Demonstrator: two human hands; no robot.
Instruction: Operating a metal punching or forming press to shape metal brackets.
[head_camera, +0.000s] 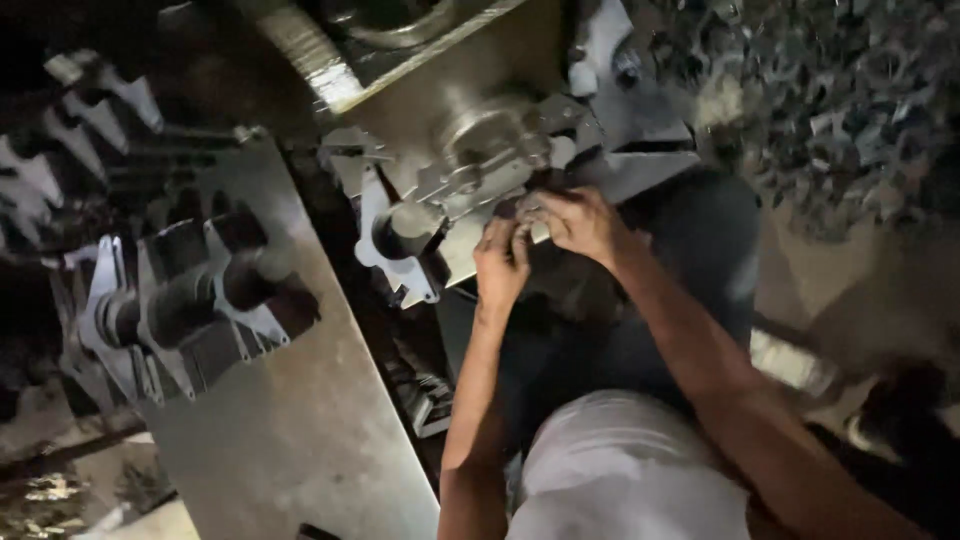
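Fitting a small metal part (528, 205) w/ both hands: left hand (502, 262) and right hand (580, 222) pinched narrow on it, machine fixture (490, 150) at 11 o'clock. Next needs steady alignment, I reckon.

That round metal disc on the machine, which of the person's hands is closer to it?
The right hand. It sits just below and right of the round metal disc, while the left hand is lower down, farther beneath it.

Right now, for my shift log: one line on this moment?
left hand: at metal part on machine | right hand: same part, fingers pinched | stamped brackets: stacked left
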